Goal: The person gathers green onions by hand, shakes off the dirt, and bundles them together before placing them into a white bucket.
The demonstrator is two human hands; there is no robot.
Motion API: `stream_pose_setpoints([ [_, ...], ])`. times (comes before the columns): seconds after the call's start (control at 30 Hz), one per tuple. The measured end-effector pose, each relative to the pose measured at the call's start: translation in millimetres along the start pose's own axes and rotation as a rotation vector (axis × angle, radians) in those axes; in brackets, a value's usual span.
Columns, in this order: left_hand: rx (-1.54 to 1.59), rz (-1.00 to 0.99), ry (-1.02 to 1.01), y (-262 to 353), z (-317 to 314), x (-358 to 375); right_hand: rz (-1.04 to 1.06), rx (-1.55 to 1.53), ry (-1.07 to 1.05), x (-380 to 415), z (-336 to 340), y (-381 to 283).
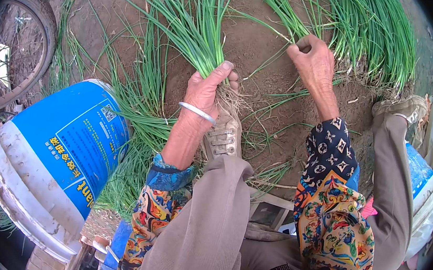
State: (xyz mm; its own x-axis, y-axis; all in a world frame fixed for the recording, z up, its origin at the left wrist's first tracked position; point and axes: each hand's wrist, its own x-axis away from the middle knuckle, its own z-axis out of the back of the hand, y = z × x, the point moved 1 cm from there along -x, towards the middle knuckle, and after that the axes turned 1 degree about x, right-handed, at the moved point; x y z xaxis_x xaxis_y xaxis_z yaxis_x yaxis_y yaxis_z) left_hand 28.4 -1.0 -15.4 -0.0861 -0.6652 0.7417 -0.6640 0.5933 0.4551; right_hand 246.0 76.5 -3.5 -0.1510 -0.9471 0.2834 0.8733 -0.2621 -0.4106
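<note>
Green onions (197,38) fill the clenched left fingers (220,73), roots (231,98) beneath; whether the curled right fingers (311,43) grip a nearby stalk (278,33) is unclear.

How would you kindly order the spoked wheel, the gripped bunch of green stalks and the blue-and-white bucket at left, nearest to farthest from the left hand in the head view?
1. Bunch of green stalks: in the left hand.
2. Blue-and-white bucket: left of the hand, lower in view.
3. Spoked wheel: farthest left, at the view's edge.
</note>
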Motion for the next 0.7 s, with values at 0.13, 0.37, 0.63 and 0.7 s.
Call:
stream_pose_setpoints([
  [0.13, -0.023, -0.013, 0.014, 0, -3, 0, -0.202, -0.719, -0.112, 26, -6, -6],
  [0.37, -0.053, -0.030, 0.011, -1, -2, 1, -0.202, -1.231, 0.136, 80, -19, -43],
  [0.63, 0.085, 0.001, -0.046, -6, -11, 5, 0.191, -0.701, -0.044, 96, -24, -65],
  [0.7, 0.094, 0.015, -0.052, -1, -6, 6, 0.364, -0.496, 0.110, 85, -21, -61],
])
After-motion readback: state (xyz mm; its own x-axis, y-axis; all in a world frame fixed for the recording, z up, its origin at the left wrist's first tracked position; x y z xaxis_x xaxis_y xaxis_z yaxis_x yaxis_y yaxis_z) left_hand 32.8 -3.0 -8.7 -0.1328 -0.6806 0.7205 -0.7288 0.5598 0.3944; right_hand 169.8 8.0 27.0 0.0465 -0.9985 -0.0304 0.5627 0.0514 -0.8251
